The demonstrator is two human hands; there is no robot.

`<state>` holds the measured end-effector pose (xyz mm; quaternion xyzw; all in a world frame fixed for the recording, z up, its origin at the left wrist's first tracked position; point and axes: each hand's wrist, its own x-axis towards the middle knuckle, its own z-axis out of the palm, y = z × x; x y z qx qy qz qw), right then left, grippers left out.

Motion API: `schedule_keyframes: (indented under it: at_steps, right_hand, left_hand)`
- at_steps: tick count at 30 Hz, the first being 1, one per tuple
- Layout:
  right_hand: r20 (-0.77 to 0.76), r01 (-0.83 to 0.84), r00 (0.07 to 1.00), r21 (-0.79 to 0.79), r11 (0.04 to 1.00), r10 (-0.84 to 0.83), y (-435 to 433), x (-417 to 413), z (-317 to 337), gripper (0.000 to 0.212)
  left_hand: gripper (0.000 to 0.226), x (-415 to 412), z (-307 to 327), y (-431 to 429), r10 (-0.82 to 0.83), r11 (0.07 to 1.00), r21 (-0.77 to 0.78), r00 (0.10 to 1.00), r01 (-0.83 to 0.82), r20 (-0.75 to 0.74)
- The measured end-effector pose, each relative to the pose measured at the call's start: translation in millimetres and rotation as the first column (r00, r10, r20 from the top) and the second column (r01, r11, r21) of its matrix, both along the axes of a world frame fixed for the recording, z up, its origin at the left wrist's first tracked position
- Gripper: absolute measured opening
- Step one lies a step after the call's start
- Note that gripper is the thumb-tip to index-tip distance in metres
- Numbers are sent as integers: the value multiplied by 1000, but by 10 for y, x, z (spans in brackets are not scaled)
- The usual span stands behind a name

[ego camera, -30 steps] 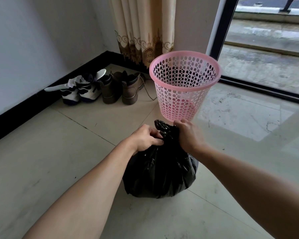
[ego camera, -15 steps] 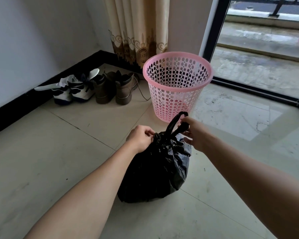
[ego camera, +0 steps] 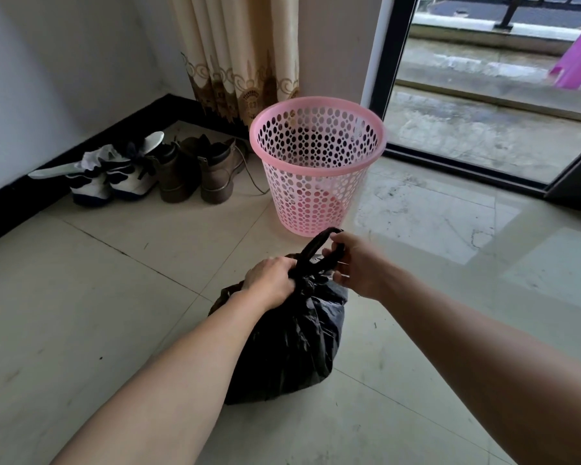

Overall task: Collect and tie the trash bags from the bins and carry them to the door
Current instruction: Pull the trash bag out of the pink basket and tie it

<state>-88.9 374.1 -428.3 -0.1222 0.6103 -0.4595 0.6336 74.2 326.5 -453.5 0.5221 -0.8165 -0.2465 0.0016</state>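
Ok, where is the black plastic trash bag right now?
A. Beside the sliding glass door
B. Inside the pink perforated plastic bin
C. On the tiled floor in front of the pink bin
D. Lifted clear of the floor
C: the black plastic trash bag sits on the tiled floor just in front of the pink perforated plastic bin, with the left hand gripping its neck and the right hand holding a loop.
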Motion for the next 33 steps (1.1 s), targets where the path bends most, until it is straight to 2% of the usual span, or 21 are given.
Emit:
schedule_keyframes:
  at_steps: [3, 5, 7, 9, 12, 14, 16, 19, 23, 25, 27, 29, 31, 33]
  right_hand:
    - [15, 32, 999, 14, 999, -32, 20, -46, -32, 32]
    - [39, 66, 997, 23, 998, -67, 25, -77, -40, 33]
    - [51, 114, 992, 28, 993, -115, 7, -105, -27, 35]
    - [43, 149, 988, 30, 988, -150, -14, -121, -8, 36]
    - [48, 177, 983, 14, 984, -177, -43, -134, 30, 35]
    - [58, 179, 982, -2, 984, -179, -54, -127, 84, 36]
    - [70, 191, 979, -15, 982, -189, -63, -106, 138, 37]
    - [48, 262, 964, -1, 965, -262, -66, -56, 167, 36]
    - [3, 433, 901, 43, 900, -433, -60, -97, 187, 19]
    - [-38, 468, 884, 56, 882, -467, -42, -129, 188, 14]
    - [-32, 453, 892, 53, 890, -452, -33, -131, 167, 14]
    - [-27, 361, 932, 34, 932, -360, -38, -131, 162, 19]
    - [-117, 162, 980, -2, 987, -161, -44, -142, 210, 27]
    - [-263, -18, 965, -54, 998, 3, -68, -112, 283, 24]
  left_hand:
    - [27, 47, 48, -28, 124, 985, -117, 992, -127, -37]
    - [16, 66, 84, -71, 178, 978, -83, 973, -191, -144]
    - [8, 81, 127, -107, 204, 979, 41, 945, -200, -257]
    - [9, 103, 220, -101, 227, 956, 264, 901, -132, -371]
    - [12, 172, 369, -107, 307, 849, 528, 825, -12, -474]
    - [10, 245, 435, -133, 328, 795, 605, 805, 47, -494]
    - [9, 308, 453, -166, 319, 794, 605, 801, 66, -506]
    - [3, 362, 465, -197, 322, 837, 547, 806, 3, -496]
    - [9, 477, 401, -199, 359, 836, 544, 819, -69, -448]
    - [10, 540, 333, -166, 386, 821, 560, 826, -105, -411]
    - [11, 573, 272, -147, 398, 826, 543, 839, -152, -370]
    - [9, 598, 236, -161, 395, 843, 505, 853, -189, -341]
    - [2, 640, 209, -193, 428, 831, 514, 835, -212, -346]
    - [12, 680, 145, -252, 505, 807, 529, 771, -263, -387]
